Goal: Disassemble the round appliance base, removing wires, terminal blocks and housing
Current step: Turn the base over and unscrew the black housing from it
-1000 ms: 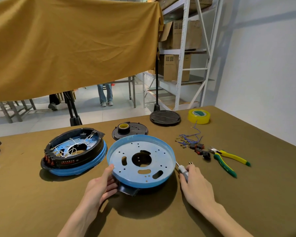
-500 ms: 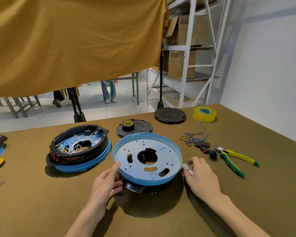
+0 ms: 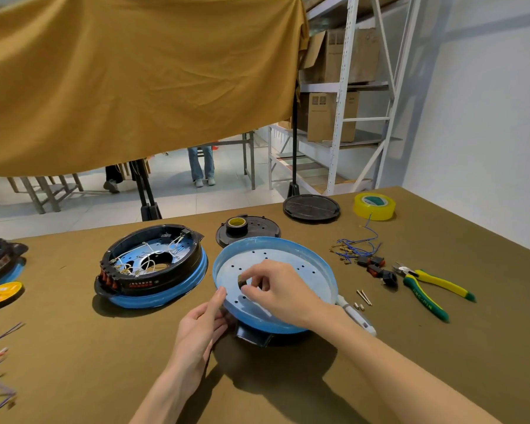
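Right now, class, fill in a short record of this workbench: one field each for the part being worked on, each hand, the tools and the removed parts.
Workpiece: blue round base plate, tilted, on a black housing
Left hand: left hand grips the plate's near rim
Right hand: right hand reaches over the plate, fingers pinching at its centre hole
Tools: green-and-yellow pliers to the right; white screwdriver beside the plate
Removed parts: blue wires, black terminal blocks, screws
Second unit: still-wired base to the left
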Demonstrator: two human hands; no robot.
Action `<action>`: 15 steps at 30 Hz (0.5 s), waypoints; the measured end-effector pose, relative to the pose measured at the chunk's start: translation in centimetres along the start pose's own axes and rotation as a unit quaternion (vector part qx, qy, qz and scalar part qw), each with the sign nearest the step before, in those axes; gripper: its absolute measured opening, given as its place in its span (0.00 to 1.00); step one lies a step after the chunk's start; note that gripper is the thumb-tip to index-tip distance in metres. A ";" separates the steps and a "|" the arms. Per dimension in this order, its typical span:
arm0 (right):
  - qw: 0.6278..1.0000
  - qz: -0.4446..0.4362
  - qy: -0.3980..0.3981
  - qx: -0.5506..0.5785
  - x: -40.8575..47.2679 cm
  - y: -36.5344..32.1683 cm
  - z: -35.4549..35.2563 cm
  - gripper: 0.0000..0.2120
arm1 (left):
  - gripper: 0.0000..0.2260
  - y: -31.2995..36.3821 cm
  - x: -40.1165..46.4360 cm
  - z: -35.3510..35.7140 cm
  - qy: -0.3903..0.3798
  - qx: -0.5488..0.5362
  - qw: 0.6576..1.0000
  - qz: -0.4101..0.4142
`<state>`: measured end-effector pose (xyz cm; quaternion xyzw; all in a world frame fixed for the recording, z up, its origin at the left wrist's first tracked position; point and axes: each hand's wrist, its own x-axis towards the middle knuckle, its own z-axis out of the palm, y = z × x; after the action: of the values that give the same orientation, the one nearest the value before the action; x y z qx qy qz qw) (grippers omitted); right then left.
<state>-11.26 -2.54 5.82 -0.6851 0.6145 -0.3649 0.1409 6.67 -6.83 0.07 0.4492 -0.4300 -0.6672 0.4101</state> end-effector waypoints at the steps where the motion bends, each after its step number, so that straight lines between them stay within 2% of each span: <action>1: 1.000 -0.006 -0.004 -0.010 0.4 -0.2 0.7 0.13 | 0.24 0.1 0.0 -0.1 -0.003 0.005 1.000 0.002; 3: 1.000 -0.016 -0.014 -0.012 1.0 -0.4 1.6 0.14 | 0.27 0.0 0.0 -0.3 -0.009 0.020 1.000 0.003; 11: 0.999 -0.026 -0.039 -0.027 1.7 -0.3 1.9 0.10 | 0.31 -0.2 0.5 -0.8 -0.023 0.069 0.997 -0.006; 15: 0.998 -0.030 -0.055 -0.026 1.2 0.1 1.7 0.07 | 0.36 -0.3 0.7 -0.9 -0.035 0.089 0.995 -0.013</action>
<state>-10.21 -4.18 4.92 -0.7258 0.5944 -0.3142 0.1456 7.33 -7.57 -0.59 0.4659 -0.4956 -0.6471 0.3446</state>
